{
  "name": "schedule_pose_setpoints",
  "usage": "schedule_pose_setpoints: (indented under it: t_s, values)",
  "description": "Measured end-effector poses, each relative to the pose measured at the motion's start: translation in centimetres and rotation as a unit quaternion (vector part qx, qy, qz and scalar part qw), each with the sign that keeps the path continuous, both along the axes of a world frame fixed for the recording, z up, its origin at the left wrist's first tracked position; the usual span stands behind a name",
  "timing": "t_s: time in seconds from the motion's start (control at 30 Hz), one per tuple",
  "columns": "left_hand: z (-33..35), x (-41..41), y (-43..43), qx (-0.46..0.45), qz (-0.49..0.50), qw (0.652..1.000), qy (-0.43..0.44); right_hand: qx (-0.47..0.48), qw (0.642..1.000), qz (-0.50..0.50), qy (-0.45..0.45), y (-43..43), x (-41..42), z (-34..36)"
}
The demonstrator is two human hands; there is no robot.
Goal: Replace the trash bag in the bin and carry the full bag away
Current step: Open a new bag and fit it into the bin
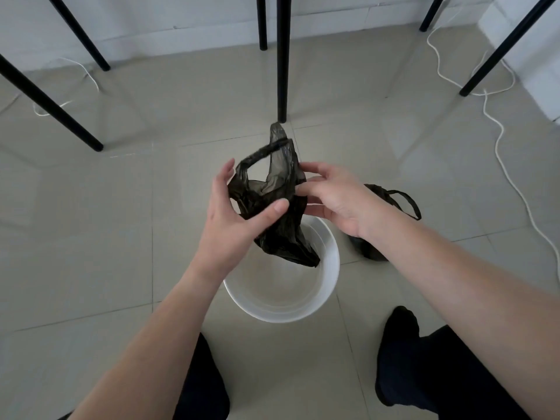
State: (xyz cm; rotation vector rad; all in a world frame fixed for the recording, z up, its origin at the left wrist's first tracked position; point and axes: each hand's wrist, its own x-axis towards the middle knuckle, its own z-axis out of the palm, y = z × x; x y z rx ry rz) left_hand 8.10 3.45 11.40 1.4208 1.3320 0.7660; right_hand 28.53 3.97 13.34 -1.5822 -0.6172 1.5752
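I hold a thin, translucent black plastic liner bag [272,201] above the round white plastic bin [328,268], its tail dangling inside. My left hand [239,213] pinches the film with its thumb; my right hand [333,198] nips an edge. I judge it weightless, limp and clingy, best gripped at its handle loops. The tied full black bag [375,250] sits just beside the bin.

A floor of large, glossy, pale beige square tiles [91,237] with thin grey grout lines fills most of the view and reflects soft, even light. Along the top runs a plain white wall [157,16] that meets the floor. Several thin, round, black metal furniture legs [282,56] slant down onto the tiles. A thin white cable [497,128] snakes across the floor on the right, and another lies at the left.
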Motion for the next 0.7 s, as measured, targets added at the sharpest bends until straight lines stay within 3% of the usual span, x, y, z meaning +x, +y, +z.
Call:
schedule_pose_setpoints:
  t_s: [0.17, 0.27, 0.43, 0.57, 0.7]
  values:
    - [-0.1, 0.8, 0.0, 0.076, 0.076, 0.991, 0.084, 0.019, 1.000, 0.009, -0.009, 0.0, 0.4, -0.4]
    - [-0.2, -0.2, 1.4, 0.074, 0.129, 0.983, 0.104, 0.035, 0.998, 0.044, -0.041, 0.0, 1.0, -0.6]
    - [0.3, -2.4, 2.8, -0.030, 0.187, 0.982, -0.014, 0.061, 0.982, 0.100, -0.148, 0.3, 2.2, -0.6]
    - [0.9, -3.7, 3.4, -0.055, 0.195, 0.977, -0.063, 0.081, 0.915, 0.195, -0.343, 0.4, 3.3, -0.3]
    - [2.3, -3.6, 2.8, -0.040, 0.141, 0.984, -0.101, 0.048, 0.905, 0.211, -0.367, 0.3, 4.4, -0.4]
